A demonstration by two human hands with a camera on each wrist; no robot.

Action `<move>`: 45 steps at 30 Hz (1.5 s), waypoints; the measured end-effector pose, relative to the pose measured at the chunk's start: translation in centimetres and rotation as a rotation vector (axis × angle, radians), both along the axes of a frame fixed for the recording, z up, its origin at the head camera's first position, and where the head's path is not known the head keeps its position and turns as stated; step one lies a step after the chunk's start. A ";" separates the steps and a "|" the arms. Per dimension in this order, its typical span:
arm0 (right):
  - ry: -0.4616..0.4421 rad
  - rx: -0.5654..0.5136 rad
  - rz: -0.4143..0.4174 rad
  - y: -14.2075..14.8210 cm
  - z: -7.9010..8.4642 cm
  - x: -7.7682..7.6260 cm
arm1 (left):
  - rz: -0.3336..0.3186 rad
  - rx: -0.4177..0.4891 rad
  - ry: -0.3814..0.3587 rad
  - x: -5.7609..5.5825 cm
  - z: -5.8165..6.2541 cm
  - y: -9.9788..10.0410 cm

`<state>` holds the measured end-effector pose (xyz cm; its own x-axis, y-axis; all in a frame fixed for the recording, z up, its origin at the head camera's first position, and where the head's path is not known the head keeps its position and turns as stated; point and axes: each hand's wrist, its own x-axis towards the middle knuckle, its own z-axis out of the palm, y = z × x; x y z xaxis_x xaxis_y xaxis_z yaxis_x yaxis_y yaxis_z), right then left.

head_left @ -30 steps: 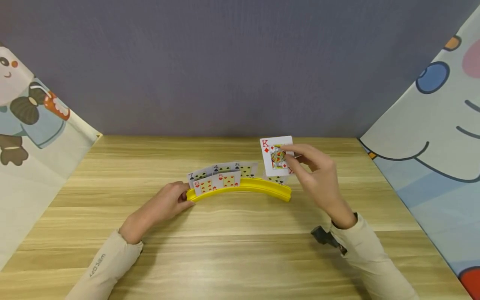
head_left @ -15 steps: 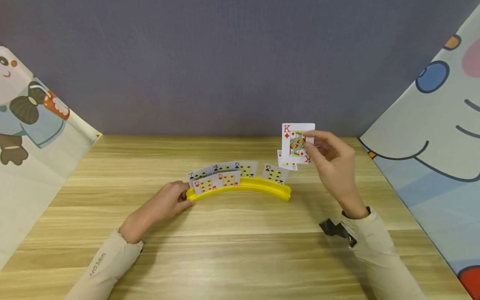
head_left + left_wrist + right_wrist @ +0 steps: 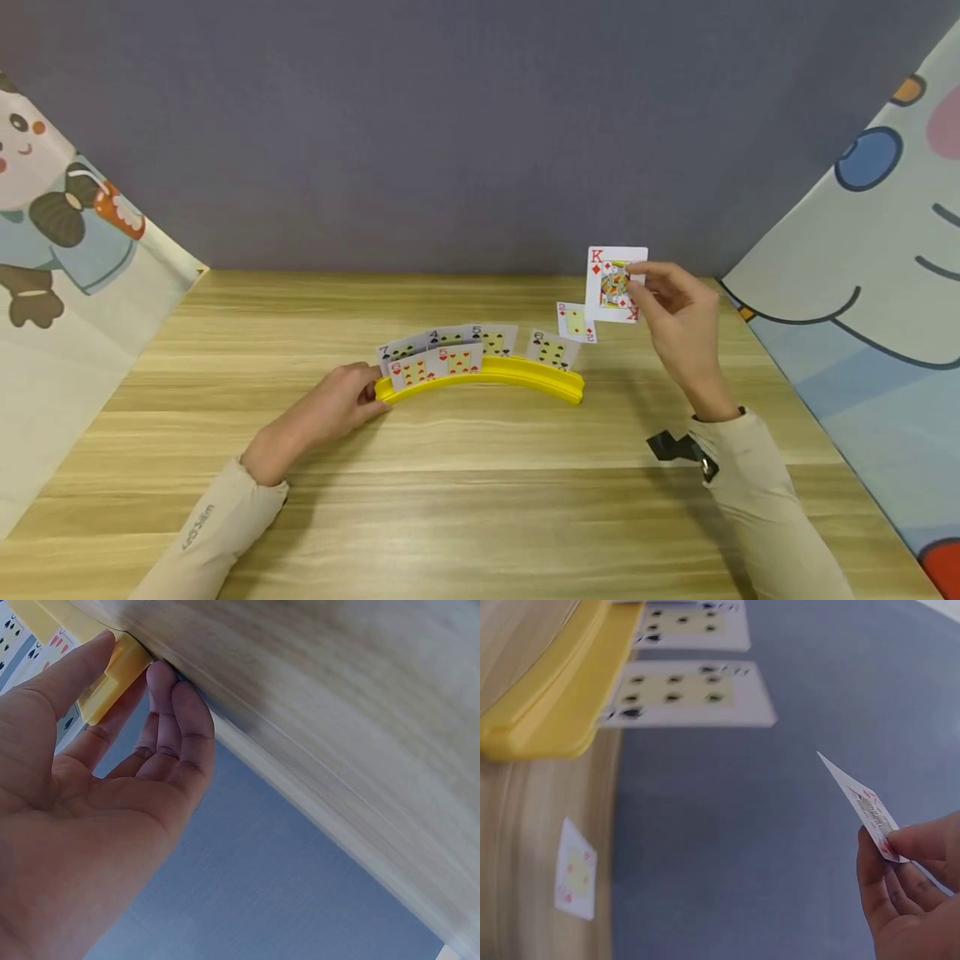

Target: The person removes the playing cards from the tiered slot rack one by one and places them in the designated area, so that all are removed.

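My right hand (image 3: 678,325) pinches the king of diamonds (image 3: 611,292) between thumb and fingers, raised over the back right of the table. In the right wrist view that card (image 3: 866,806) appears nearly edge-on. My left hand (image 3: 330,412) grips the left end of a curved yellow card holder (image 3: 528,373), thumb in front, as the left wrist view also shows. Spades stand in the holder's rear: a seven (image 3: 401,350), a four (image 3: 450,336), a five (image 3: 495,340) and, apart at right, a six (image 3: 553,350). In front stand a six (image 3: 411,373) and a five of hearts (image 3: 459,360).
A two of diamonds (image 3: 574,322) lies face up on the wooden table (image 3: 465,500) behind the holder's right end. A grey panel (image 3: 465,142) rises at the table's back edge. Cartoon-printed sheets (image 3: 885,275) flank both sides.
My right hand has carried the king of diamonds right and back from above the holder's right end, uncovering the six of spades and the two of diamonds. The left hand keeps its grip.
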<state>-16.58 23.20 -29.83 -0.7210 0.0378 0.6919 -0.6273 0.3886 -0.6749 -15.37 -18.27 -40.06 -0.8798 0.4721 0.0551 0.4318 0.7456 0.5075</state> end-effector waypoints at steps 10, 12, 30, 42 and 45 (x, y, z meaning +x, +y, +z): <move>-0.191 0.015 -0.149 2.8 -2.8 -2.5 | -0.010 0.000 0.000 -0.2 0.0 0.2; -0.238 0.051 -0.180 3.8 -3.9 -3.4 | -0.010 0.002 -0.003 -0.2 0.0 0.2; -0.380 0.223 -0.149 7.5 -8.4 -6.3 | -0.011 0.017 0.000 0.0 0.1 0.3; -0.501 0.215 -0.147 8.6 -11.3 -7.7 | -0.009 0.026 -0.002 0.0 -0.1 0.0; -0.541 0.246 -0.170 8.8 -11.7 -7.9 | -0.011 0.024 -0.002 0.1 -0.1 0.0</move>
<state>-24.43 32.03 -41.51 -0.9701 0.0682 0.2328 -0.1370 0.6378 -0.7579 -15.32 -18.30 -40.20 -0.8748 0.4801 0.0652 0.4389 0.7283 0.5262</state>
